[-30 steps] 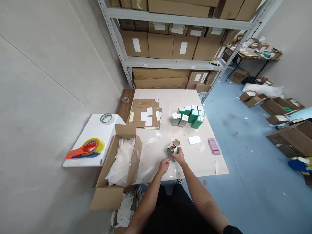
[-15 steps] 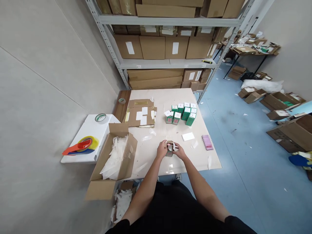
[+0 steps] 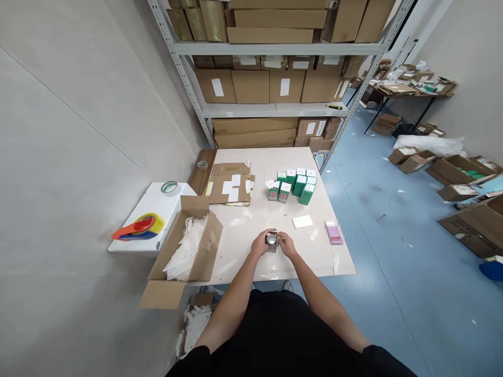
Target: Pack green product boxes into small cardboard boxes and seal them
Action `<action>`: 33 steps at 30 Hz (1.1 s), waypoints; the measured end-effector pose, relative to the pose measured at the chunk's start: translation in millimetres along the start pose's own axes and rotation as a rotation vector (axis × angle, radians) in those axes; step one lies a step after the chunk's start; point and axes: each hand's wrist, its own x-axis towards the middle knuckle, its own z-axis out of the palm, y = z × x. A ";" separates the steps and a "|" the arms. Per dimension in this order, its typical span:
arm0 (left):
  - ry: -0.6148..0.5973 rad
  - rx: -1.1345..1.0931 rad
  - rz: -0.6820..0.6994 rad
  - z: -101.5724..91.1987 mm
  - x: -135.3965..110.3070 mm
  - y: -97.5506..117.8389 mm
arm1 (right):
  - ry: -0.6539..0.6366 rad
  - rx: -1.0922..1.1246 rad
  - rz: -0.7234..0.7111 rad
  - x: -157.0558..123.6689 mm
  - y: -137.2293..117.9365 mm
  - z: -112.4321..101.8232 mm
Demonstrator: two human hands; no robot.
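A small green carton [image 3: 271, 240] with its top flaps partly folded stands near the front edge of the cream table [image 3: 255, 220]. My left hand [image 3: 261, 243] grips its left side and my right hand [image 3: 285, 244] grips its right side, fingers curled around it. Behind it a white card [image 3: 302, 221] lies flat. Further back stands a cluster of several closed green cartons [image 3: 293, 184].
An open cardboard box of white plastic bags [image 3: 188, 250] hangs off the table's left. A white side stand [image 3: 149, 209] holds tape rolls and a red-yellow tape dispenser [image 3: 137, 228]. Flattened cardboard [image 3: 230, 183] lies at the back left. Shelving [image 3: 275, 78] with cartons stands behind. Loose boxes litter the blue floor at the right.
My left hand came up from the table onto the carton, and both hands now close around it. The open flaps have been folded down. The view shifted slightly.
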 end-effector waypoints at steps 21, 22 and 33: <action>0.049 0.148 -0.120 -1.2 -4.4 1.6 | 0.013 -0.403 0.100 28.0 -132.6 -27.9; 0.052 0.146 -0.118 -0.6 -3.7 2.7 | 0.042 -0.363 0.056 32.1 -149.0 -40.0; 0.123 0.167 -0.122 3.8 5.1 1.1 | 0.154 -0.025 -0.395 51.0 -285.7 -116.9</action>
